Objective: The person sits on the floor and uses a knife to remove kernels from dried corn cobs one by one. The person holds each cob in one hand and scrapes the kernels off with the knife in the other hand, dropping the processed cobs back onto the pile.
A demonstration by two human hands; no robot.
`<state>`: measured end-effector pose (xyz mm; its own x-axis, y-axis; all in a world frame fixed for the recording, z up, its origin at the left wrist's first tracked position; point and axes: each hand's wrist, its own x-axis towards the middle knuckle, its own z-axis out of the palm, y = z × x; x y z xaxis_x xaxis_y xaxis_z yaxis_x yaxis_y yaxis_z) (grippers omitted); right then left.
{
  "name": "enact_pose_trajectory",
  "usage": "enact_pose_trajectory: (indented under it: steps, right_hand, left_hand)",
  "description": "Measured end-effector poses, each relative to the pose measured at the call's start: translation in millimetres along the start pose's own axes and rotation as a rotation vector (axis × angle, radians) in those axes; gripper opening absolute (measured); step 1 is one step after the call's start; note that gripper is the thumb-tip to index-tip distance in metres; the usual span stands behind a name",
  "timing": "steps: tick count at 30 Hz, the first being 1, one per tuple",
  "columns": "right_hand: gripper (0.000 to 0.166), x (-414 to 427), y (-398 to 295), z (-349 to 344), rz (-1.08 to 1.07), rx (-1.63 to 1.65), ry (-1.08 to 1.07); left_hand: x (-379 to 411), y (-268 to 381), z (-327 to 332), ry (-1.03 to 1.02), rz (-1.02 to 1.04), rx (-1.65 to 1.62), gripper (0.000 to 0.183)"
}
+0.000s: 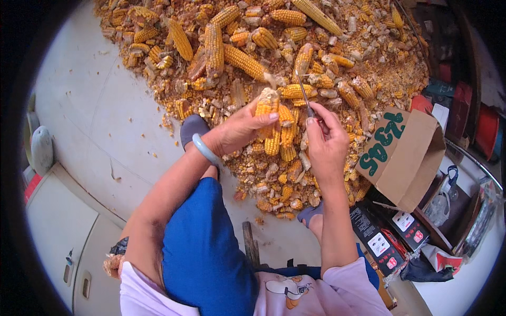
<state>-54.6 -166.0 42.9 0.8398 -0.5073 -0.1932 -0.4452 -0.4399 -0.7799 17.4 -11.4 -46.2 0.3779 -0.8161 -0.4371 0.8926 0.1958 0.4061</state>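
My left hand (247, 128), with a pale bangle on its wrist, is closed around an ear of corn (267, 106) whose blunt pale end points up. My right hand (327, 130) grips a thin pointed metal tool, perhaps a screwdriver or an awl (303, 90), by its dark reddish handle. The shaft slants up and to the left, apart from the held ear. Short pieces of corn (287, 132) show between my hands; whether the left hand holds any of them, I cannot tell. Beneath and beyond lies a large heap of corn ears, broken cobs and loose kernels (237, 59).
An open cardboard box (409, 162) stands right of the heap, above dark printed boxes (379, 241). My feet in grey shoes (193, 128) flank the heap's near edge. A pale cabinet (63, 221) is at lower left. Scattered kernels lie on the pale floor (106, 114).
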Motion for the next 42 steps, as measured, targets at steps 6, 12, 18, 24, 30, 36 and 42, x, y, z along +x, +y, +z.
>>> enact_pose_trajectory:
  steps: [6, 12, 18, 24, 30, 36, 42]
  right_hand:
    - [0.022, -33, -32, -33, -0.135, -0.173, -0.076]
    - [0.024, -45, -42, -46, -0.230, -0.226, -0.116]
    - [0.025, -44, -50, -47, -0.264, -0.293, -0.146]
    - [0.024, -39, -57, -51, -0.276, -0.323, -0.182]
    - [0.023, -22, -69, -66, -0.178, -0.293, -0.342]
    - [0.028, -36, -58, -40, -0.373, -0.420, -0.176]
    - [0.027, -34, -46, -15, -0.406, -0.355, 0.099]
  left_hand:
    - [-1, 11, 6, -0.172, -0.027, -0.038, 0.047]
    - [-2, 10, 11, -0.165, -0.031, -0.100, 0.039]
    - [-2, 9, 14, -0.135, -0.045, -0.058, 0.035]
    - [-3, 9, 19, -0.038, -0.016, 0.089, 0.036]
    - [-4, 9, 12, -0.026, 0.103, 0.431, 0.035]
    - [-7, 9, 22, -0.015, -0.002, 0.292, 0.038]
    - [-5, -3, 36, -0.122, -0.068, -0.004, 0.044]
